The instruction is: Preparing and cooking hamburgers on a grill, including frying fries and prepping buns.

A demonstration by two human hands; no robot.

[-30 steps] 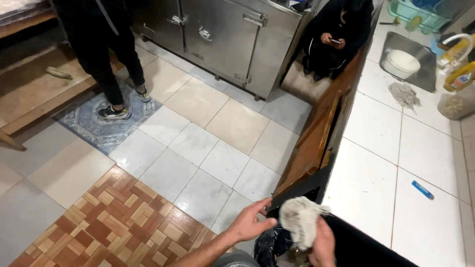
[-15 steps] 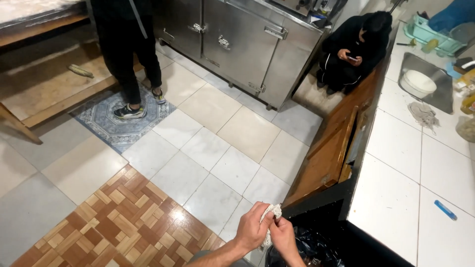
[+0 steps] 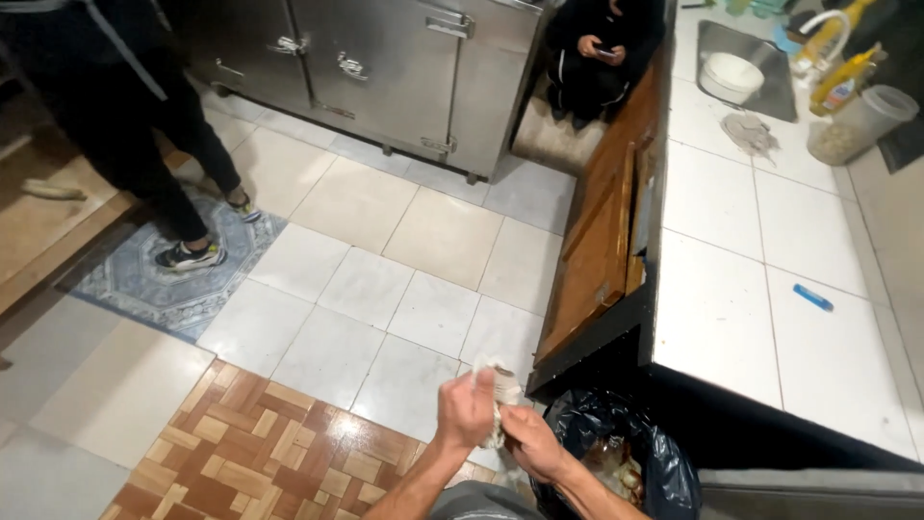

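Both hands now clamp the crumpled rag (image 3: 500,400), left hand (image 3: 466,409) and right hand (image 3: 527,443) wringing it tighter, just beside the black bin bag (image 3: 654,453).

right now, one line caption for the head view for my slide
Both hands, left hand and right hand, squeeze a pale cloth beside a black bin bag under the white counter.

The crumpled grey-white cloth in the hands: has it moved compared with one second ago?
Yes. The crumpled grey-white cloth was over the black bin bag's opening; now it is left of the rim, squeezed between left hand and right hand.
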